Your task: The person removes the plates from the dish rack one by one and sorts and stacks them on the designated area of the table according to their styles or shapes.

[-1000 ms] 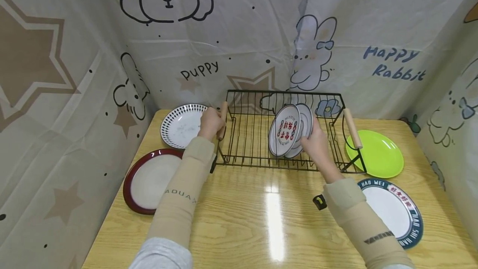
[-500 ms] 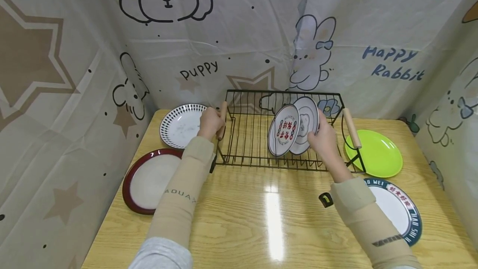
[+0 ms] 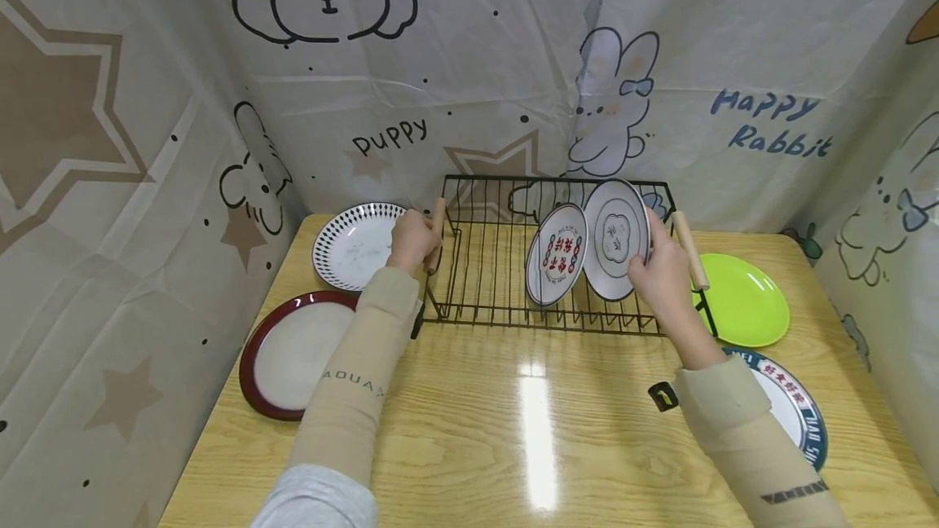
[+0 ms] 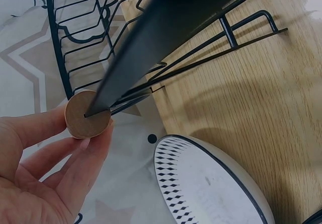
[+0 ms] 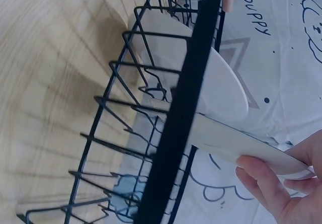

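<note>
My left hand [image 3: 413, 243] grips the wooden handle [image 4: 83, 116] at the left end of a black wire dish rack [image 3: 506, 178]. With its thumb and fingers, my right hand [image 3: 666, 275] pinches the right edge of a white plate [image 3: 614, 239] with a dark rim and a grey flower-shaped outline. This plate is tilted upright over the right half of the rack, its lower edge among the wires. Just left of it, a white plate with red characters [image 3: 559, 255] leans in the rack; the right wrist view shows its plain back [image 5: 226, 83].
A black-diamond-patterned plate [image 3: 355, 247] and a maroon-rimmed plate [image 3: 301, 361] lie left of the rack. To the right are a lime-green plate [image 3: 748, 300] and a green-banded plate [image 3: 788, 406], partly under my right forearm. A printed cloth [image 3: 484, 47] hangs behind the table [image 3: 469, 422].
My right hand has moved right with the flower-outlined plate, drawing it out from behind the red-character plate so its face now shows. The left hand stays on the handle.
</note>
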{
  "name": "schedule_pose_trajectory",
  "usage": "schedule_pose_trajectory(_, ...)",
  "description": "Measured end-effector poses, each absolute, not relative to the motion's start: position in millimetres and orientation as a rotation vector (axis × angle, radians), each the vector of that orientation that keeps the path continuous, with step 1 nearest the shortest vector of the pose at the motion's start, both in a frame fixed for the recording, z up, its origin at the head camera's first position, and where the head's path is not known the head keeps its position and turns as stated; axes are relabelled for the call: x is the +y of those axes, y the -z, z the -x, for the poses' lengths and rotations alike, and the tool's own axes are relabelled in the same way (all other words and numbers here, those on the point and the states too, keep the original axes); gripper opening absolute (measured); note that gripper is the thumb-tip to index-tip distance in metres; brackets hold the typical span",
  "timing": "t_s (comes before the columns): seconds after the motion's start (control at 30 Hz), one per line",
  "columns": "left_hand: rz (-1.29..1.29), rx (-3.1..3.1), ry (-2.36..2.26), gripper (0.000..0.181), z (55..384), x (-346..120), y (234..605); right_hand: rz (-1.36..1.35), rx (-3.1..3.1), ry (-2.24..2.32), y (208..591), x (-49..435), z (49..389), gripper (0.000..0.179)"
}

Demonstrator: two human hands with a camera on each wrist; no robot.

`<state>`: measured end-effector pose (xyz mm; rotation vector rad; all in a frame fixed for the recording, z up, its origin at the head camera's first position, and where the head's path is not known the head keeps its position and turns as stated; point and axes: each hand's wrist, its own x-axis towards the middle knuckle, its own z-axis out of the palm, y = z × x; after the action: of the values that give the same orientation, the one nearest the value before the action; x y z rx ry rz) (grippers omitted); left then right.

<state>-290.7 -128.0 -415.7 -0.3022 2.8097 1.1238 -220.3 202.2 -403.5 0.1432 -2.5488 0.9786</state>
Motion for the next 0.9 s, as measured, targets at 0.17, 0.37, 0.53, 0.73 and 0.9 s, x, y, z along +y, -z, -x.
schedule_pose_trajectory(0.17, 0.305, 2.803, -1.128, 0.015, 291, -128, 416, -0.115, -2.542, -0.965, 394, 213, 209, 0.065)
schedule_pose_trajectory(0.37, 0.308, 2.813, -1.135, 0.014, 291, -128, 416, -0.072, -2.507, -0.942, 382, 231, 191, 0.065)
schedule_pose_trajectory(0.53, 0.311, 2.823, -1.115, 0.014, 291, -127, 415, -0.030, -2.444, -0.978, 375, 246, 176, 0.068)
schedule_pose_trajectory(0.73, 0.329, 2.825, -1.081, 0.015, 291, -126, 414, 0.044, -2.392, -1.010, 370, 261, 159, 0.069)
schedule_pose_trajectory(0.9, 0.327, 2.825, -1.086, 0.014, 290, -125, 414, 0.161, -2.350, -0.975, 368, 275, 144, 0.067)
